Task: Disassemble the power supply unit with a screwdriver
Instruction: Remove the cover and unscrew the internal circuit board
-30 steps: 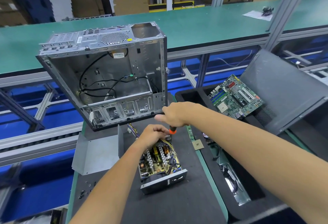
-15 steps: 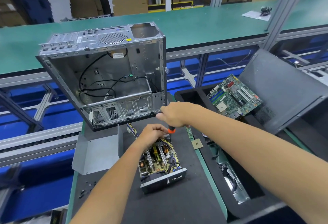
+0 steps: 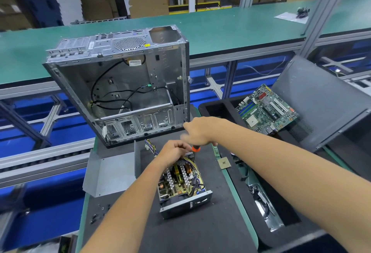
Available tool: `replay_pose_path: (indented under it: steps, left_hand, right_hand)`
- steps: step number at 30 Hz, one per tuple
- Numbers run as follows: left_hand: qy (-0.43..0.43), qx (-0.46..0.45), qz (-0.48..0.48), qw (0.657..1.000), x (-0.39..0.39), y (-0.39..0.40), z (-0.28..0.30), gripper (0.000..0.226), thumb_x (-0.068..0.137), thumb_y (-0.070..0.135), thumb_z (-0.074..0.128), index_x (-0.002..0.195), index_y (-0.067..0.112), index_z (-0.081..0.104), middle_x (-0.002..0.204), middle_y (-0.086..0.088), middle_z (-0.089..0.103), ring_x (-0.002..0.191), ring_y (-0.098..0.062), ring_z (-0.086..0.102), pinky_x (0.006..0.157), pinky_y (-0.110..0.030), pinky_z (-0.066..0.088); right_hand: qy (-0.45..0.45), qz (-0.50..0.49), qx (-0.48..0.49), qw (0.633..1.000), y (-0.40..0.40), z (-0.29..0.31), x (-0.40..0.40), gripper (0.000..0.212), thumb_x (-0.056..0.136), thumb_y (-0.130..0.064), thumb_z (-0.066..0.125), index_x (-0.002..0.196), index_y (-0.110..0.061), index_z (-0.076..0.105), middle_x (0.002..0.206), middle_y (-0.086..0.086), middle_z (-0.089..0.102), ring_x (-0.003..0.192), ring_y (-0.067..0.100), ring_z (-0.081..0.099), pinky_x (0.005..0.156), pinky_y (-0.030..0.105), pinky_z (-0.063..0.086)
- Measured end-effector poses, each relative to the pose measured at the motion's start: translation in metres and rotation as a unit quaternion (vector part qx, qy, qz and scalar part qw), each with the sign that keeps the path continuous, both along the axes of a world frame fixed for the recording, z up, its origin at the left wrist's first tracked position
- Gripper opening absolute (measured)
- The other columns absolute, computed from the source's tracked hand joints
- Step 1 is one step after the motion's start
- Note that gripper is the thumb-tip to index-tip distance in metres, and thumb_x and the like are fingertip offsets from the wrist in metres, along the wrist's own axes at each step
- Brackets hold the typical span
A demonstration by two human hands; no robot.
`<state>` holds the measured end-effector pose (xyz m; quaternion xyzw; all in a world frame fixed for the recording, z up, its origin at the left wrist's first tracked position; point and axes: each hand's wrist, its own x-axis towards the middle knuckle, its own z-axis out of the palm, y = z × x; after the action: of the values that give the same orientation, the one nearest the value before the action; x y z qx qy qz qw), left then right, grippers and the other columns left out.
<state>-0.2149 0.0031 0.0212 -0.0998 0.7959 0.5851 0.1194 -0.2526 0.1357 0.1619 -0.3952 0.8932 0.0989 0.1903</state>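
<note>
Orange shows at the collar of the screwdriver [image 3: 195,148], which stands nearly upright with its long axis vertical and its tip down at the far right corner of the power supply unit [image 3: 181,184]. That unit lies open-topped on the dark mat of the desk [image 3: 200,230], circuit board and heat sinks facing up, its long axis running from the near right toward the far left, its metal end wall toward the person. The right hand [image 3: 200,130] comes in from the right, forearm stretched across the mat, its grip curled round the screwdriver handle from above; its fingers are blurred. The left hand [image 3: 173,152] reaches in from below, knuckles up, fingers curled onto the far end of the unit; whether they pinch anything cannot be told. A grey metal cover [image 3: 112,172] lies just left of the unit. Behind it stands an empty computer case [image 3: 128,84], open side facing the person. A motherboard [image 3: 267,110] leans in a black tray [image 3: 281,230] to the right, and a small CPU chip [image 3: 224,162] rests near the mat's right edge.
</note>
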Motion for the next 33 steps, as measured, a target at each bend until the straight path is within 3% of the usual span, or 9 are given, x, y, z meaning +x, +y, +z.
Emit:
replay_pose_path:
  steps: [5, 10, 14, 17, 19, 22, 25, 30, 33]
  left_hand:
    - [-0.002, 0.002, 0.002, 1.000, 0.000, 0.000, 0.000, 0.041, 0.073, -0.005, 0.049, 0.065, 0.026, 0.073, 0.076, -0.014, 0.059, 0.073, -0.022, 0.041, 0.069, -0.034, 0.036]
    - [-0.003, 0.000, -0.008, 1.000, 0.002, 0.002, 0.005, 0.028, 0.065, 0.004, 0.051, 0.066, 0.023, 0.072, 0.073, -0.013, 0.054, 0.071, -0.022, 0.040, 0.065, -0.032, 0.031]
    - [0.002, 0.005, 0.004, 1.000, 0.004, 0.003, 0.009, 0.032, 0.070, 0.002, 0.054, 0.061, 0.027, 0.071, 0.075, -0.013, 0.056, 0.070, -0.020, 0.042, 0.062, -0.030, 0.033]
    - [-0.003, 0.011, 0.008, 1.000, 0.003, 0.003, 0.008, 0.043, 0.078, -0.009, 0.050, 0.061, 0.025, 0.071, 0.078, -0.014, 0.058, 0.073, -0.020, 0.044, 0.065, -0.031, 0.035]
    - [-0.008, 0.014, 0.011, 1.000, 0.003, 0.003, 0.009, 0.038, 0.079, -0.011, 0.049, 0.067, 0.017, 0.070, 0.078, -0.014, 0.056, 0.072, -0.021, 0.041, 0.062, -0.029, 0.033]
    - [-0.011, 0.012, 0.003, 1.000, 0.004, 0.005, 0.010, 0.030, 0.078, -0.012, 0.047, 0.077, 0.007, 0.070, 0.077, -0.015, 0.056, 0.069, -0.020, 0.039, 0.055, -0.026, 0.029]
    - [-0.010, 0.008, 0.005, 1.000, 0.005, 0.006, 0.011, 0.030, 0.076, -0.013, 0.046, 0.081, 0.003, 0.071, 0.073, -0.013, 0.054, 0.061, -0.017, 0.036, 0.049, -0.022, 0.026]
    - [-0.003, 0.002, 0.006, 1.000, 0.004, 0.005, 0.010, 0.036, 0.078, -0.011, 0.047, 0.073, 0.015, 0.071, 0.079, -0.014, 0.060, 0.073, -0.020, 0.043, 0.061, -0.028, 0.035]
    - [-0.004, 0.004, 0.004, 1.000, 0.002, 0.004, 0.009, 0.036, 0.076, -0.012, 0.047, 0.071, 0.015, 0.070, 0.076, -0.015, 0.055, 0.072, -0.023, 0.039, 0.058, -0.028, 0.032]
  right_hand:
    - [-0.049, -0.007, -0.032, 0.998, -0.001, -0.004, -0.008, 0.019, 0.091, -0.017, 0.054, 0.107, -0.010, 0.046, 0.094, 0.008, 0.060, 0.079, 0.025, 0.060, 0.063, 0.036, 0.047]
    - [-0.114, 0.019, -0.083, 0.990, 0.001, 0.000, -0.007, 0.029, 0.080, -0.007, 0.064, 0.103, -0.012, 0.047, 0.086, 0.000, 0.049, 0.075, 0.018, 0.046, 0.055, 0.026, 0.034]
    - [-0.036, -0.009, -0.049, 0.998, -0.003, -0.001, -0.002, 0.018, 0.095, -0.029, 0.048, 0.099, -0.013, 0.041, 0.078, 0.005, 0.048, 0.063, 0.023, 0.054, 0.053, 0.029, 0.040]
    - [0.022, 0.020, 0.005, 1.000, -0.006, 0.000, -0.003, 0.022, 0.102, -0.022, 0.038, 0.112, -0.007, 0.051, 0.086, 0.009, 0.055, 0.066, 0.022, 0.057, 0.057, 0.033, 0.047]
    - [-0.030, 0.004, -0.014, 0.999, -0.006, -0.002, -0.005, 0.015, 0.096, -0.021, 0.048, 0.106, -0.010, 0.048, 0.092, 0.011, 0.062, 0.078, 0.027, 0.063, 0.068, 0.037, 0.052]
    - [-0.082, 0.027, -0.035, 0.996, -0.004, 0.000, -0.006, 0.019, 0.084, -0.010, 0.061, 0.099, -0.012, 0.049, 0.102, 0.009, 0.057, 0.084, 0.023, 0.052, 0.066, 0.032, 0.043]
    - [-0.070, 0.028, -0.047, 0.996, -0.003, -0.003, -0.004, 0.017, 0.086, -0.019, 0.061, 0.098, -0.012, 0.051, 0.105, 0.007, 0.050, 0.084, 0.024, 0.053, 0.072, 0.036, 0.048]
    - [0.029, 0.009, -0.004, 1.000, -0.003, -0.006, -0.006, 0.022, 0.099, -0.023, 0.046, 0.111, -0.007, 0.052, 0.095, 0.008, 0.052, 0.074, 0.023, 0.050, 0.056, 0.031, 0.039]
    - [-0.038, 0.004, -0.058, 0.998, 0.000, -0.005, -0.009, 0.018, 0.090, -0.017, 0.057, 0.104, -0.011, 0.047, 0.094, 0.005, 0.054, 0.070, 0.014, 0.050, 0.054, 0.027, 0.038]
